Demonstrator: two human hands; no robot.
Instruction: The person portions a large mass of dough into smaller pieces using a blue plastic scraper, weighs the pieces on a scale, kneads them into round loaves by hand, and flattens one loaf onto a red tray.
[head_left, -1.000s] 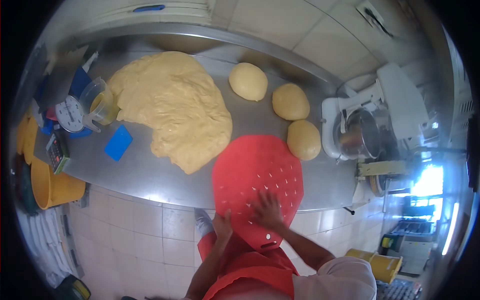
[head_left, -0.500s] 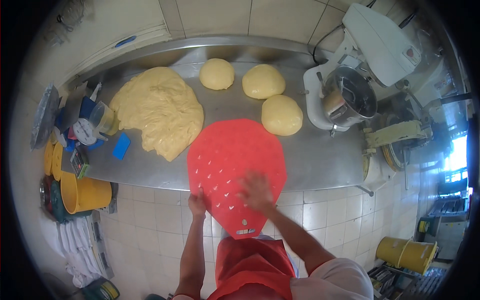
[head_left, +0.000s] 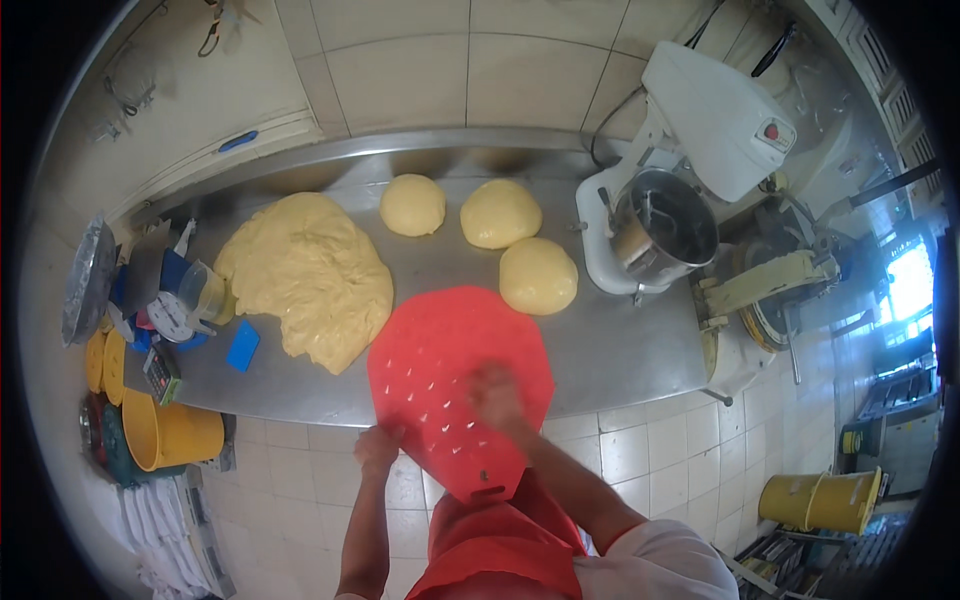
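Note:
A flat red board [head_left: 420,340], many-sided with a slot and a small hole at its near end, rests partly on the steel table and reaches over its front edge toward my red apron. Small white marks or glints dot its surface. My left hand [head_left: 378,446] is closed on the board's left edge. Over the board's middle right is my right hand [head_left: 497,397], smeared by motion, so its fingers do not show clearly. Beyond the board lie a large spread mass of yellow dough [head_left: 305,270] and three rounded dough balls, the nearest dough ball [head_left: 538,276] just off its far right edge.
A white stand mixer [head_left: 715,125] with a steel bowl [head_left: 667,228] occupies the table's right end. At left are a blue scraper [head_left: 243,346], a clear measuring jug [head_left: 203,293] and a scale [head_left: 172,317]. Below them sits a yellow bucket [head_left: 175,435]. Another machine [head_left: 770,285] stands far right.
The whole view has shifted, so the table sits lower in the picture. My right hand has moved over the board and looks more bunched. My left hand stays at the board's left edge.

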